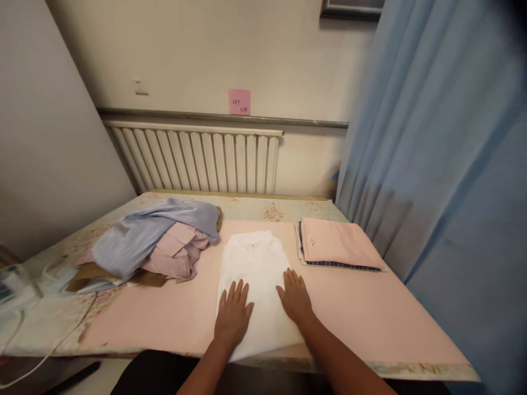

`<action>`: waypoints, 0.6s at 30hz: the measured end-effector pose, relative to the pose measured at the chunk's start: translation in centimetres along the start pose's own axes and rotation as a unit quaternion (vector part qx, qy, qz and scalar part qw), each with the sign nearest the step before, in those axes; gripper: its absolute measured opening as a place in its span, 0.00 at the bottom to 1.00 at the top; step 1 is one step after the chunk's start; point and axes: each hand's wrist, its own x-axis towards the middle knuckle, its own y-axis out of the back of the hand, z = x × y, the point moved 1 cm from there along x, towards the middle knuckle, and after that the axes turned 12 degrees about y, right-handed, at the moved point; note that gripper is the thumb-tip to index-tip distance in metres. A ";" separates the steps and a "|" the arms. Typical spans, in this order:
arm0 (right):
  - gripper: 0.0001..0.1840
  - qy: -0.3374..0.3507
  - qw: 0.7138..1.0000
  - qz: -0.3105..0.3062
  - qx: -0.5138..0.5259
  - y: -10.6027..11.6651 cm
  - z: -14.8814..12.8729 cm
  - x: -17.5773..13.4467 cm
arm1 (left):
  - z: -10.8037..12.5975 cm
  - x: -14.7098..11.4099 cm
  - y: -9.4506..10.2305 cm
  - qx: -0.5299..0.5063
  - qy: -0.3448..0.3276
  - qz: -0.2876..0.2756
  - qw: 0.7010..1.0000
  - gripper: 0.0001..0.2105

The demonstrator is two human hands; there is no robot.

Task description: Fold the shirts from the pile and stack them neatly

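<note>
While two hands rest flat on it, a folded white shirt (pixel 263 291) lies at the table's (pixel 242 207) near edge

As the left hand (pixel 233 315) lies palm down on the shirt's lower left part, its fingers extended and slightly apart, the right hand (pixel 295 296) rests along the opposite side, equally relaxed. Neither grasps anything. The shirt lies neckline toward the far edge, and its lower end reaches the near edge; whether it hangs over is hidden.

It looks light, soft and limp, not fragile but probably easy to crease, and likely to sag if lifted from one point. The surest hold would be with both hands, one under each side edge, supporting the layers together.

Counted, there is one white shirt, on one pink sheet (pixel 349 318). Toward the left edge sits one loose heap, with at least three fabrics showing: a blue striped garment (pixel 140 236), a pink garment (pixel 175 258) and brown cloth (pixel 152 278); the exact number is buried. Near the right edge lies one neat stack with three layers visible: a folded pink garment (pixel 337 241) on top, dark patterned cloth (pixel 346 265) beneath, and a pale layer lowest. Beyond the far edge are one radiator (pixel 195 156) and one pink note (pixel 239 102).
</note>
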 end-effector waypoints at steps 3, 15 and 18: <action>0.31 0.010 1.000 0.017 -0.001 -0.2 0.1 -0.1 | 0.0 0.0 0.1 -0.020 0.017 0.025 0.999 0.24; 0.30 0.020 0.998 0.054 0.004 -0.6 0.2 -0.3 | -7.0 5.5 2.8 -0.274 0.375 -0.077 0.882 0.11; 0.30 0.020 0.998 0.057 0.005 -0.8 0.3 -0.2 | -7.5 6.6 2.3 -0.296 0.383 -0.118 0.867 0.07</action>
